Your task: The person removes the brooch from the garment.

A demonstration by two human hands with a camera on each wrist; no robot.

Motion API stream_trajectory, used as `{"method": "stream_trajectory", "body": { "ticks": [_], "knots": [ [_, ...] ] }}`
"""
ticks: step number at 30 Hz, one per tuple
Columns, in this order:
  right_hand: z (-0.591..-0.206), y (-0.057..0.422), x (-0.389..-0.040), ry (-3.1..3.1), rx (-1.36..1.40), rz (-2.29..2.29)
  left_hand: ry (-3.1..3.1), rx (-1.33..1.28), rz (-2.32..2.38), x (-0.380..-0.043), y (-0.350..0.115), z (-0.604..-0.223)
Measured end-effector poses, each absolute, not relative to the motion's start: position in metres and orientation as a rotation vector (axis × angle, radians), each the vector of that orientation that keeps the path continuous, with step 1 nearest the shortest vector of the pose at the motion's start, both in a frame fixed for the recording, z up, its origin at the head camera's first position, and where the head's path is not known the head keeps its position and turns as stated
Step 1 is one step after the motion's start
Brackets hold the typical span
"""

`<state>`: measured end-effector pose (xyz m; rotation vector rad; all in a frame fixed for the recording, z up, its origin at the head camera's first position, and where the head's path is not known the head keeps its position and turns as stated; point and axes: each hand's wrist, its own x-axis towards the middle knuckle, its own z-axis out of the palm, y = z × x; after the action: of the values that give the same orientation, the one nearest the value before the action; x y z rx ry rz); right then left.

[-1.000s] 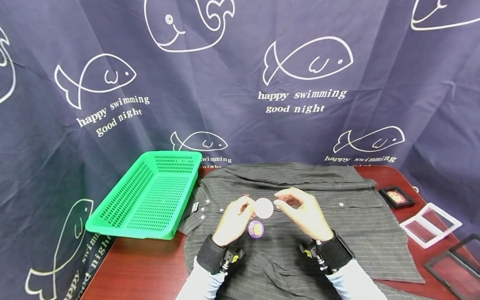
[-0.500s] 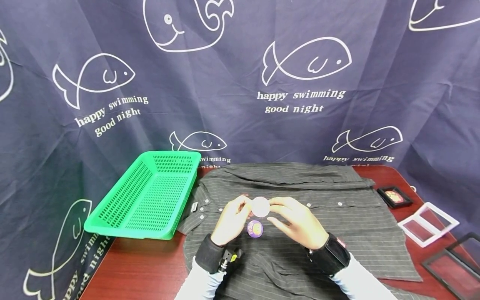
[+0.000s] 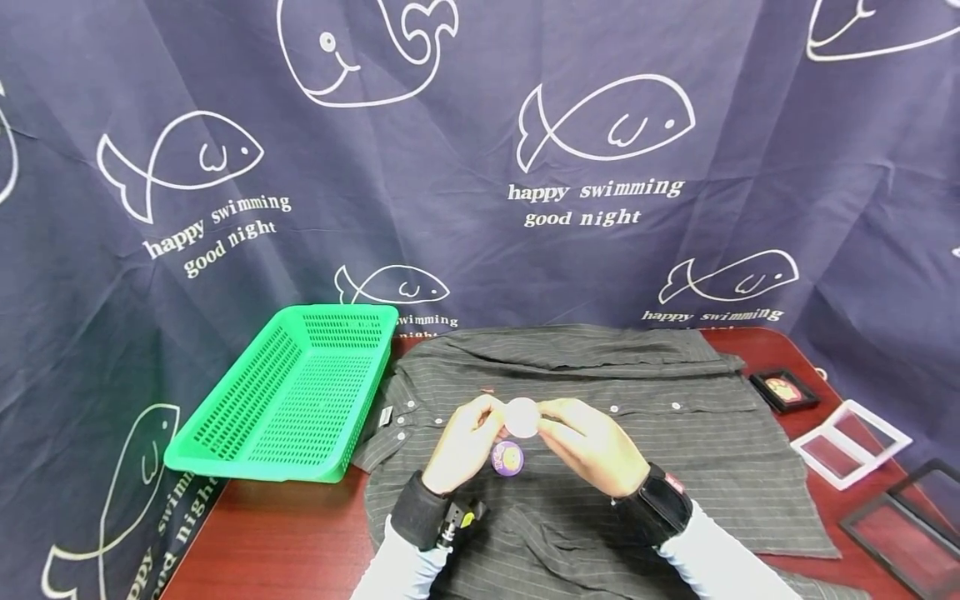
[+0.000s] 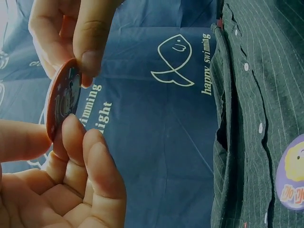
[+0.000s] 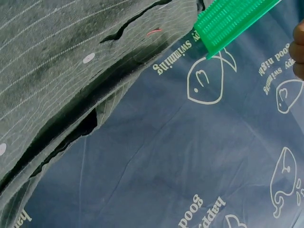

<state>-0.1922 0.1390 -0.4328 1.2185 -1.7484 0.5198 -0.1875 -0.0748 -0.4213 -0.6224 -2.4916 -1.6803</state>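
Between both hands a round badge (image 3: 522, 417) is held up above a dark striped shirt (image 3: 675, 467); its face looks washed out white in the head view. In the left wrist view the badge (image 4: 65, 97) stands nearly edge-on, with an orange-red rim. My left hand (image 3: 462, 443) pinches one side between thumb and fingers. From the opposite side my right hand (image 3: 592, 443) pinches its edge with thumb and fingertips. Just below lies a purple badge (image 3: 507, 458) with a yellow figure, flat on the shirt. Only some fingertips (image 5: 298, 52) show in the right wrist view.
A green basket (image 3: 281, 467) stands at the left on the red-brown table (image 3: 262, 542). At the right lie a small black frame (image 3: 783, 390) with a picture, a white frame (image 3: 851, 443) and a larger black frame (image 3: 900, 525). A patterned blue curtain (image 3: 450, 183) hangs behind.
My right hand, earlier apart from the badge with its fingers parted, has moved left and turned, and now pinches its edge. My left hand keeps its hold.
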Motion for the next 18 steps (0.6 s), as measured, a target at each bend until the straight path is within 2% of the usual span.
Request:
{"method": "stream_trajectory", "body": {
  "ticks": [9, 18],
  "knots": [
    [-0.430, 0.142, -0.193, -1.663, 1.245, 0.485, -2.460, -0.664, -1.726, -0.186, -0.073, -0.425],
    [-0.426, 0.158, -0.188, -1.726, 1.078, 0.655, -2.374, -0.628, -1.691, -0.182, -0.071, -0.422]
  ]
}}
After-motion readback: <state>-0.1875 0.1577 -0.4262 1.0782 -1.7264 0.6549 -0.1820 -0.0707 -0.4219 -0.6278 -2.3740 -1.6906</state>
